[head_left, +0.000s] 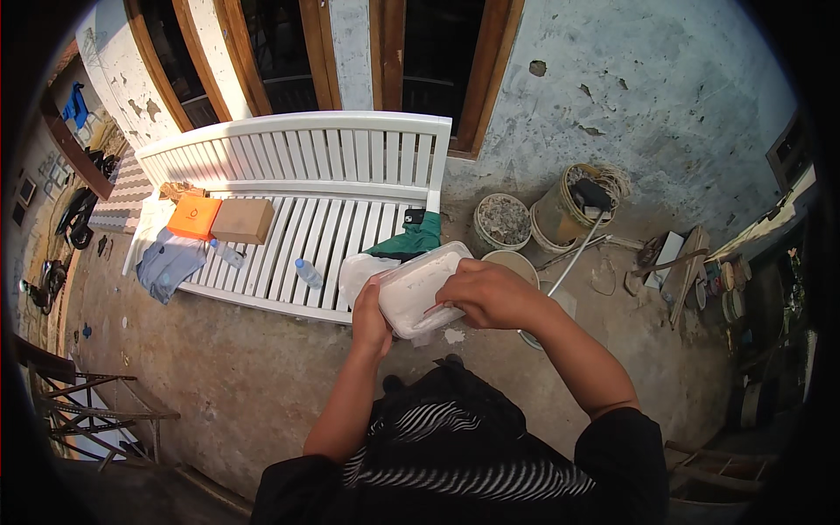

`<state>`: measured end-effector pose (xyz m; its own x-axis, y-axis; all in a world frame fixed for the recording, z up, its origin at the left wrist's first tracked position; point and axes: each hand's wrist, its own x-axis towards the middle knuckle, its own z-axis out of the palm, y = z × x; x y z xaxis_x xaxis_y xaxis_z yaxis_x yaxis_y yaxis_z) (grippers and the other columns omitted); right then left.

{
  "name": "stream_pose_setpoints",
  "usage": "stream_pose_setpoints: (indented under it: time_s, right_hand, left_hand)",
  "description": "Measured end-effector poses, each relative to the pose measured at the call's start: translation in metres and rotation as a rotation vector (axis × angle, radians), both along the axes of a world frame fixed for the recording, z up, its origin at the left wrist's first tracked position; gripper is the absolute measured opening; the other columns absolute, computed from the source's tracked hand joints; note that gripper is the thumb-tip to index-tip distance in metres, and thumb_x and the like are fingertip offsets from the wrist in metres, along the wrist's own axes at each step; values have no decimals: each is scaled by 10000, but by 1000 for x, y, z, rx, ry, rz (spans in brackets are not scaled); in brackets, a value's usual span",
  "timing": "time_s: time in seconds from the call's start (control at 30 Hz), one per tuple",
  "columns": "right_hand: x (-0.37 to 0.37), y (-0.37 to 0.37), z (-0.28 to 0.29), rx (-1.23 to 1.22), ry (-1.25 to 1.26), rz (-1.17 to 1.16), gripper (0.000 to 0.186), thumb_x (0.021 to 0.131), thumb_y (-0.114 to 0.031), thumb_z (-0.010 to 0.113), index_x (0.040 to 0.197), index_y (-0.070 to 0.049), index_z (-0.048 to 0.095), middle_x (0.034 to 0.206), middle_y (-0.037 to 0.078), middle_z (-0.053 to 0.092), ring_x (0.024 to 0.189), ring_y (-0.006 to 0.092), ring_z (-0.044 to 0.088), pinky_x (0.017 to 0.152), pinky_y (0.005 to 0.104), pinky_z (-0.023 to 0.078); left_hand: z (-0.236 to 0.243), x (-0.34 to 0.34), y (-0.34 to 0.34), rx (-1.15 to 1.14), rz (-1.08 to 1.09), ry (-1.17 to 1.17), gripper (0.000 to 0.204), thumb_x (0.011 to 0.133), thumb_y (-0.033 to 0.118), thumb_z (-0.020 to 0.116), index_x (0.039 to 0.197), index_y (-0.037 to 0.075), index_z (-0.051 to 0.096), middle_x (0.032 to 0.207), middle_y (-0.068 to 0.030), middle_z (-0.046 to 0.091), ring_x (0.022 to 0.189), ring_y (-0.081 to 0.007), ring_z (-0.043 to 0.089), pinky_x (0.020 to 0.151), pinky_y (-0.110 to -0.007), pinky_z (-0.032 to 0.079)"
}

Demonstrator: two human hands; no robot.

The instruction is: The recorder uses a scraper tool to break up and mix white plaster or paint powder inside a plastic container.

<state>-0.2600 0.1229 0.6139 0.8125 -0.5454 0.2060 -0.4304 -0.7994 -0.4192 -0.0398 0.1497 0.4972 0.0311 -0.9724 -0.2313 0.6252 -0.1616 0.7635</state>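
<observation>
My left hand [371,319] grips the left side of a shallow, white rectangular container [408,296], which is tilted in front of me. Its inside looks white and smeared, though I cannot tell with what. Over the container's right half is my right hand [492,296], its fingers pinched together and pointing down into it. Whatever those fingertips hold, if anything, is too small to name. A white bag-like thing [355,273] lies on the bench's near right end, just behind the container.
On the white slatted bench [289,302] lie an orange box [193,217], a brown box [243,220], a grey cloth [171,265], a plastic bottle [308,273], a green cloth [422,236] and a phone [414,216]. Buckets [501,220] of rubble stand by the wall. Metal frames [105,407] sit lower left.
</observation>
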Motion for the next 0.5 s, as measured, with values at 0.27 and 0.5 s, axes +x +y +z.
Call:
stream_pose_setpoints:
  time_s: [0.27, 0.5]
  right_hand:
    - [23, -14, -8, -18, -94, -97, 195, 825, -68, 698, 1014, -110, 718, 913, 72, 687, 906, 285, 646, 777, 394, 541]
    - [43, -27, 0, -113, -129, -134, 166, 836, -67, 691, 997, -104, 711, 905, 73, 690, 861, 290, 633, 741, 399, 530]
  left_hand:
    - [-2, 5, 2, -37, 9, -4, 434, 1095, 281, 329, 1306, -36, 536, 1238, -177, 621, 1122, -253, 629, 984, -382, 508]
    - [-7, 12, 4, -66, 33, -7, 429, 1092, 279, 338, 1293, -38, 545, 1233, -182, 624, 1129, -256, 627, 996, -390, 499]
